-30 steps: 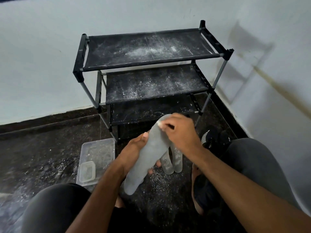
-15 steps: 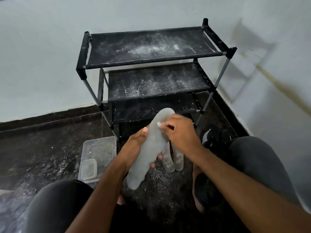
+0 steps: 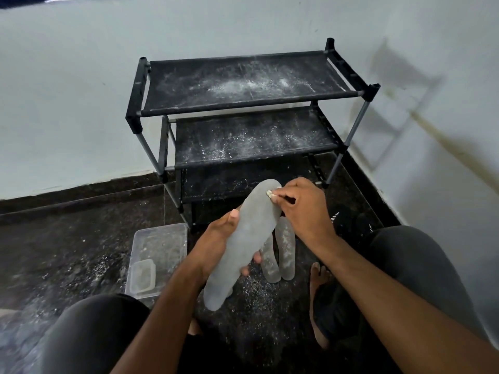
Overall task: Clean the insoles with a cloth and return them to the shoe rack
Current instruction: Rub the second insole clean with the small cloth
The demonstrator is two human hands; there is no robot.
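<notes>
The left hand [image 3: 216, 247] reaches in from below and grips a grey insole [image 3: 243, 238] at its middle, thumb along the near edge and fingertips curled round from beneath. The insole is long, rounded at both ends, matt and slightly grainy, and tilts with its far end raised over the floor [image 3: 67, 238] in front of the rack [image 3: 243, 103]. The right hand [image 3: 299, 206] comes across from the right, wrist bent, fingers curled, pinching a small pale scrap, probably the cloth [image 3: 270, 195], against the insole's far end; it is too small to tell for sure. Two more insoles [image 3: 280, 249] lie side by side on the dark speckled floor just behind the held one, dusted white. The rack is black fabric on grey metal tubes, three tiers, in the corner of the walls, its shelves powdered with white specks. A clear plastic tub [image 3: 162, 244] sits on the floor to the left of the hands, a smaller tub [image 3: 141, 276] inside it.
</notes>
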